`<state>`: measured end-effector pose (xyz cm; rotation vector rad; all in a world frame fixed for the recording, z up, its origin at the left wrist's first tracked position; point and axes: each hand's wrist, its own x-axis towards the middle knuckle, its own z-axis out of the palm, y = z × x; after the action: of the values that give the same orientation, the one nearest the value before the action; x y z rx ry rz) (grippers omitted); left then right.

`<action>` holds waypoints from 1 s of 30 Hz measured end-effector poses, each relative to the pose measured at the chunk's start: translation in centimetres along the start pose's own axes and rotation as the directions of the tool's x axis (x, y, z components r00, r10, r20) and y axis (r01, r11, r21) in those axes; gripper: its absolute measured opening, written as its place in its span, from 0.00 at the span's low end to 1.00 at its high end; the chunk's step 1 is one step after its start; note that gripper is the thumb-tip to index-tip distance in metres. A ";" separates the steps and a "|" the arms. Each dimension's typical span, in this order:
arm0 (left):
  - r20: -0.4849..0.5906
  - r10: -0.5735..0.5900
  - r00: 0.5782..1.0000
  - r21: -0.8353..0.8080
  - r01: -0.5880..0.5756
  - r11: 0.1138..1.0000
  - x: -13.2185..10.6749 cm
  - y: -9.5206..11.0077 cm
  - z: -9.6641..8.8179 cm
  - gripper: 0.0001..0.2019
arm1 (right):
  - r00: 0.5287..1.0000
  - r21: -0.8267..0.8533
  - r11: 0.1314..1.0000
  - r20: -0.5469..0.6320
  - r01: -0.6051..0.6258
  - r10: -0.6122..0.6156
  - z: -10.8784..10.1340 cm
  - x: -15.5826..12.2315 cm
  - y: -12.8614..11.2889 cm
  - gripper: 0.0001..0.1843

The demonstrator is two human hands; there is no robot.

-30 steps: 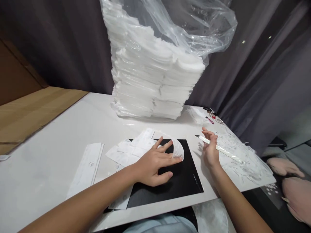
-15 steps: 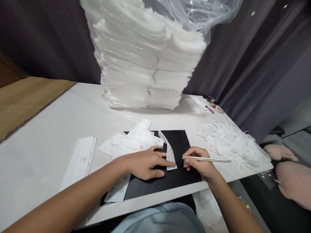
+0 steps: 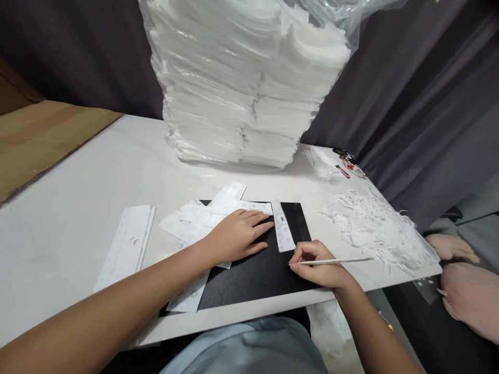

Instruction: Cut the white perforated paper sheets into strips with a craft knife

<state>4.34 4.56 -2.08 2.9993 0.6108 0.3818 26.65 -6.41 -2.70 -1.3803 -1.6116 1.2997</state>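
Note:
My left hand [image 3: 242, 232] lies palm down with fingers outstretched over a black mat [image 3: 249, 283], partly covering overlapping white printed pieces [image 3: 191, 217]. Just right of its fingertips, a narrow white printed strip [image 3: 284, 231] lies on the mat, apart from the hand. My right hand [image 3: 317, 270] pinches a slim, pale, pen-like tool [image 3: 351, 261] at the mat's right side, close to the strip's lower end. The tool's tip is too small to make out. Another white printed piece [image 3: 193, 293] sticks out from beneath my left forearm.
Flat white sheets [image 3: 127, 246] lie left of the mat. A tall plastic-wrapped white stack [image 3: 241, 93] stands behind. Tangled white strips [image 3: 374, 228] fill the table's right side, near a pink-handled item [image 3: 343, 171]. Brown cardboard [image 3: 50, 135] occupies the far left.
My left hand has come off the strip and moved back and slightly left. The strip, curved before, now lies straighter and farther back. My right hand still holds the tool, its wrist turned slightly.

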 end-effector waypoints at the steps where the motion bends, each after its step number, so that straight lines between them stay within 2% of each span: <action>1: -0.028 -0.001 1.000 -0.004 0.001 1.000 0.0 0.3 0.1 0.17 | 1.000 0.004 1.000 -0.014 0.000 0.000 0.0 0.0 0.1 0.07; 2: -0.049 0.013 0.999 -0.019 -0.014 1.000 0.0 0.5 0.2 0.16 | 0.999 0.007 1.000 -0.044 0.006 -0.006 0.0 0.0 0.3 0.07; 4: -0.059 0.073 0.996 -0.081 -0.078 0.994 0.0 1.1 0.3 0.18 | 0.984 0.023 0.999 -0.176 0.035 -0.030 -0.2 0.1 0.6 0.07; 6: -0.025 0.139 0.990 -0.158 -0.141 0.977 -0.1 1.5 0.6 0.22 | 0.935 0.068 0.994 -0.350 0.080 -0.051 -0.4 0.2 0.7 0.08; 8: 0.032 0.175 0.984 -0.219 -0.164 0.962 -0.2 1.7 0.7 0.24 | 0.901 0.110 0.989 -0.432 0.101 -0.044 -0.6 0.2 0.7 0.08; 9: 0.055 0.188 0.981 -0.243 -0.169 0.955 -0.2 1.7 0.7 0.24 | 0.906 0.117 0.989 -0.423 0.094 -0.036 -0.5 0.2 0.6 0.08; 11: 0.072 0.232 0.970 -0.292 -0.202 0.935 -0.3 1.6 0.4 0.22 | 0.949 0.084 0.995 -0.316 0.049 -0.020 -0.3 0.2 0.3 0.08; 13: 0.059 0.278 0.959 -0.333 -0.243 0.911 -0.3 1.5 -0.1 0.18 | 0.983 0.011 1.000 -0.184 0.001 0.001 0.0 0.3 0.1 0.07; 15: 0.060 0.310 0.949 -0.355 -0.270 0.895 -0.3 1.4 -0.7 0.15 | 0.993 -0.087 0.996 -0.115 -0.012 0.002 0.2 0.3 0.0 0.04; 20: 0.116 0.333 0.936 -0.396 -0.264 0.879 -0.2 1.4 -1.1 0.15 | 0.991 -0.274 0.959 -0.091 0.069 -0.097 0.3 0.5 0.1 0.07; 30: 0.147 0.296 0.944 -0.450 -0.202 0.870 -0.2 1.0 -0.8 0.15 | 0.991 -0.279 0.956 -0.069 0.087 -0.110 0.3 0.5 0.2 0.07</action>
<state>4.32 3.59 -1.20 2.6372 0.0930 0.1719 26.28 -6.03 -3.03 -1.4750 -1.8305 0.9724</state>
